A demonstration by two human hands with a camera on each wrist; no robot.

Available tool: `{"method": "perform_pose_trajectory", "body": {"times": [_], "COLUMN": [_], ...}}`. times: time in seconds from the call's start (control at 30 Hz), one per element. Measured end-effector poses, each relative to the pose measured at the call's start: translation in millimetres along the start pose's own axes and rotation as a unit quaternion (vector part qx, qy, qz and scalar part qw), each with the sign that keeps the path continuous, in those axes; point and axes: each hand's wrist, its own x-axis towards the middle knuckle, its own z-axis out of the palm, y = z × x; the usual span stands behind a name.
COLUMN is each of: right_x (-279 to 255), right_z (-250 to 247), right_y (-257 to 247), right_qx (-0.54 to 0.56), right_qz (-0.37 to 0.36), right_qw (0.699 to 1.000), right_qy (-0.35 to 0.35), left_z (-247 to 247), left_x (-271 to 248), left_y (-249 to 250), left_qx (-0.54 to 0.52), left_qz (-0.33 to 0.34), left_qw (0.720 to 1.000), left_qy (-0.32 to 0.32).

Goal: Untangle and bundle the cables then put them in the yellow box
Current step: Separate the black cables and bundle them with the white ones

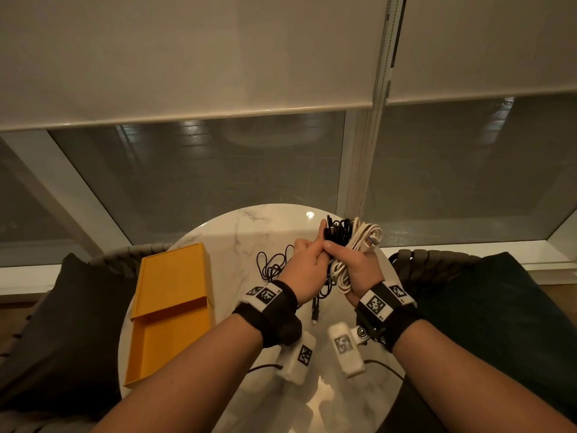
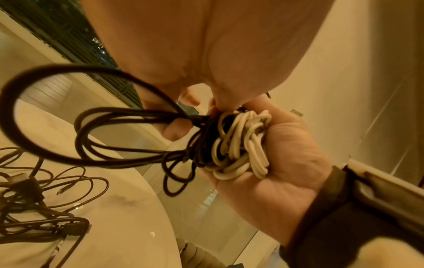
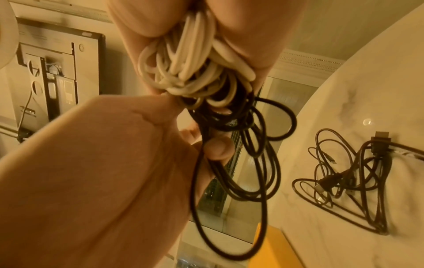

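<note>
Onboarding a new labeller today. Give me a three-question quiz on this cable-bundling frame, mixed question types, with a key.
1. True or false: the flat yellow cardboard box already holds a cable.
2. Multiple choice: the coiled white cable is gripped by A) the left hand, B) the right hand, C) neither hand.
3. Short answer: apart from the looped black cable held up between the hands, where are the other thin black cables?

Key:
1. False. The box lies open and no cable shows in it.
2. B.
3. Loose in a tangle on the round white marble table, beside the box.
</note>
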Motion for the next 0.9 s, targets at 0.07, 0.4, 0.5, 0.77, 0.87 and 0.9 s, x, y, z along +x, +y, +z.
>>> {"method": "perform_pose_trajectory", "body": {"times": [0.07,0.4,0.5,0.77,0.87,0.9], "right_x": [2,19,18,13,10,9], "right_z": [-2,-22,-22,-22,-20,-19], "right_y": [-4,-24,-24,-14,-9,-8], "right_qx": [0.002,0.106,0.116,0.084,0.080,0.072], "right_qz": [-0.008,0.033,0.038,0.046,0.044,0.038], "right_qw": [1.000,0.990,0.989,0.990,0.991,0.993], "right_qy": [0.013,0.086,0.085,0.099,0.094,0.089], "left_z": [-3,-20,-29,-30,-28,-27], "left_x": [-3,-16,-20,-23,-23,-23], "left_y": [-1,-33,-30,-14,-8,-6], "left_qx": [0.024,-0.002,-0.008,-0.288,-0.392,-0.426], "left_qz": [-0.002,0.007,-0.005,-0.080,-0.104,-0.116], "left_qw": [1.000,1.000,1.000,0.954,0.914,0.897], "left_qy": [0.020,-0.006,-0.024,-0.011,0.005,0.018]}}
